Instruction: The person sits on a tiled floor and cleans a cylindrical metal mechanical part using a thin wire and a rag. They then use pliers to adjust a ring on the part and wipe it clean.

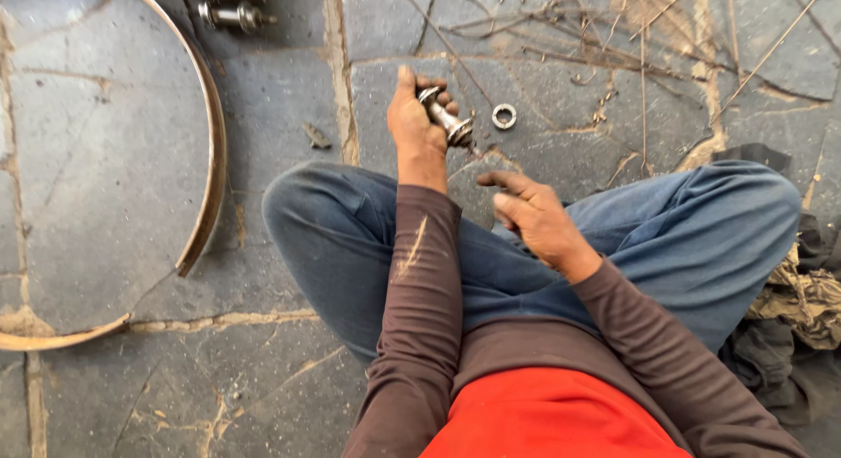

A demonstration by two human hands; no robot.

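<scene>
I sit cross-legged on a stone floor in blue jeans. My left hand [415, 121] is closed around a short metal hub or axle [445, 118], held above the floor in front of my knees. My right hand [534, 217] hovers over my right thigh with fingers loosely apart and nothing in it. A small metal ring [504, 116] lies on the stone just right of the hub.
A rusty curved metal rim [208, 178] lies on the floor at left. Another metal hub part [235, 17] rests at the top left. Dry twigs [604, 46] are scattered at the top right. Crumpled cloth [802, 305] sits at the right edge.
</scene>
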